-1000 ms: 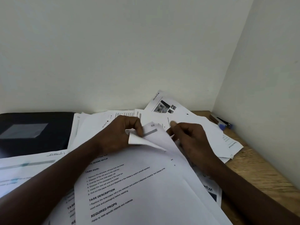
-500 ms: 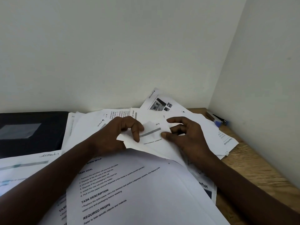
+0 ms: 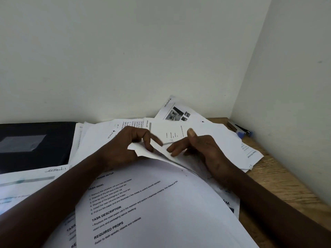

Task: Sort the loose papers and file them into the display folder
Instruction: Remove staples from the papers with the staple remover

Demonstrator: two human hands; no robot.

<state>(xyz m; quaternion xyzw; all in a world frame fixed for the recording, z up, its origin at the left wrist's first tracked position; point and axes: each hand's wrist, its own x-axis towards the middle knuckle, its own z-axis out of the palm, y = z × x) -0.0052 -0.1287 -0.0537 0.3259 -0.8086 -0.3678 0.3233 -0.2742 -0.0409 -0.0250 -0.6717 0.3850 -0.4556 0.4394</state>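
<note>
Hands at the loose papers (image 3: 161, 203) — left hand (image 3: 123, 149) in a pinch on a curled white corner, right hand (image 3: 204, 149) straight-fingered.

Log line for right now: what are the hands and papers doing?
phase: sorting papers | left hand: pinches corner of sheet | right hand: fingertips touch same sheet | display folder: closed, left, not held

The black display folder (image 3: 35, 144) runs off the left edge, and loose white sheets (image 3: 96, 140) bury its right side. The big white printed sheet (image 3: 161, 212) up front gets chopped by the bottom edge. Fine print on the far sheets is too tiny to read. Fingertips of the left hand (image 3: 123, 147) are smeared.
</note>
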